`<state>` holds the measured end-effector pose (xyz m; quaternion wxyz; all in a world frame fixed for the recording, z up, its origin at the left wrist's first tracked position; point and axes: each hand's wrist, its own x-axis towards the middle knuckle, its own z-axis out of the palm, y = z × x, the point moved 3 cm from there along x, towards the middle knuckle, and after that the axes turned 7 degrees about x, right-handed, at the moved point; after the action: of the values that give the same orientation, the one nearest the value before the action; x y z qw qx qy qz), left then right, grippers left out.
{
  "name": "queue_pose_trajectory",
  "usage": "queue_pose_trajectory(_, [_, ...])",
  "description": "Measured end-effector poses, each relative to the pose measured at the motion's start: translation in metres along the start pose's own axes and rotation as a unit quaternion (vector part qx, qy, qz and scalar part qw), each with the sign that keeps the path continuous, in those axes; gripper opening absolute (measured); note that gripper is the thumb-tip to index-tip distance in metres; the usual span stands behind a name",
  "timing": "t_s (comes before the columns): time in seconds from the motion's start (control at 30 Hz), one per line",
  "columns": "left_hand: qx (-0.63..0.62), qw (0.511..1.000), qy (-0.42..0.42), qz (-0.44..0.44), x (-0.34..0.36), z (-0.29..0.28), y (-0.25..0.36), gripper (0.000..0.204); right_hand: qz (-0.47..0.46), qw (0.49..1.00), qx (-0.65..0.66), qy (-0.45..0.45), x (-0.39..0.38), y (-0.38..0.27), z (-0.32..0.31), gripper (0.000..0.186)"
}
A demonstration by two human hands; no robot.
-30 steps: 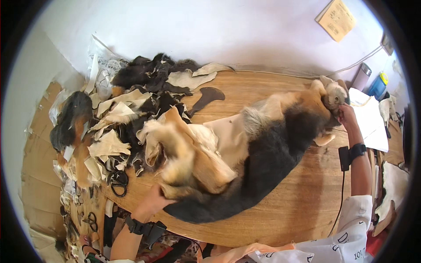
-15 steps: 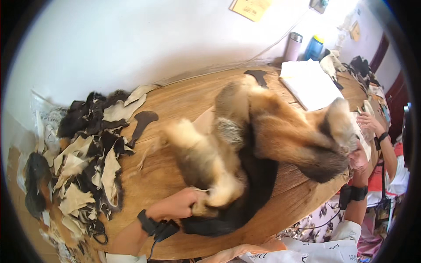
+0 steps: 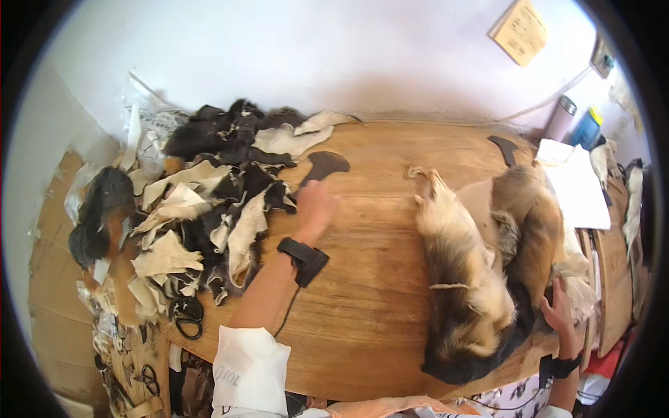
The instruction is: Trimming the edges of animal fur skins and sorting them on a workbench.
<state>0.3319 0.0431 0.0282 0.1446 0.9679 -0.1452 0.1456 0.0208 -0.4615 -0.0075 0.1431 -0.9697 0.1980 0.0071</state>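
My left hand (image 3: 317, 212) is at the handle of a dark, fan-bladed hand knife (image 3: 327, 164) lying on the wooden table. Its fingers are blurred and partly hidden, so whether they grip the handle is unclear. Right of centre lies a long fur pelt (image 3: 456, 244), cream and brown with black fur at its near end. Beside it is a browner fur piece (image 3: 543, 240), with a grey patch and a tan flat piece between them. My right hand (image 3: 559, 313) rests at the right side of the fur, fingers stretched out and apart.
Black and cream fur scraps (image 3: 209, 209) are heaped at the left, with black-handled scissors (image 3: 187, 319) at the near edge. Another dark fan-bladed knife (image 3: 503, 148) lies at the back. White paper (image 3: 575, 184), a pink flask (image 3: 560, 118) and a blue bottle (image 3: 587, 127) are at the back right.
The fur, raised and moving before, now lies on the table. My left hand has left it and moved to the left knife. The view has turned left; another person's arm is out of view.
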Motion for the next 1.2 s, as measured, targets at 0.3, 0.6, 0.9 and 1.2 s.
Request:
queue_pose_trajectory(0.3, [0.115, 0.962, -0.126, -0.215, 0.009, 0.016, -0.091, 0.030, 0.087, 0.991, -0.006, -0.105, 0.006, -0.027, -0.005, 0.066])
queue_pose_trajectory(0.6, [0.126, 0.986, -0.102, 0.029, 0.038, 0.058, -0.035, 0.022, 0.022, 0.999, 0.018, -0.028, 0.005, -0.007, 0.007, 0.065])
queue_pose_trajectory(0.9, [-0.077, 0.972, -0.172, 0.144, 0.127, 0.141, 0.115, 0.021, -0.069, 0.994, 0.085, -0.014, 0.008, -0.042, -0.020, 0.058])
queue_pose_trajectory(1.2, [-0.284, 0.934, -0.187, 0.111, 0.167, 0.178, 0.183, 0.055, -0.032, 0.992, 0.097, -0.070, 0.017, -0.047, -0.004, 0.065])
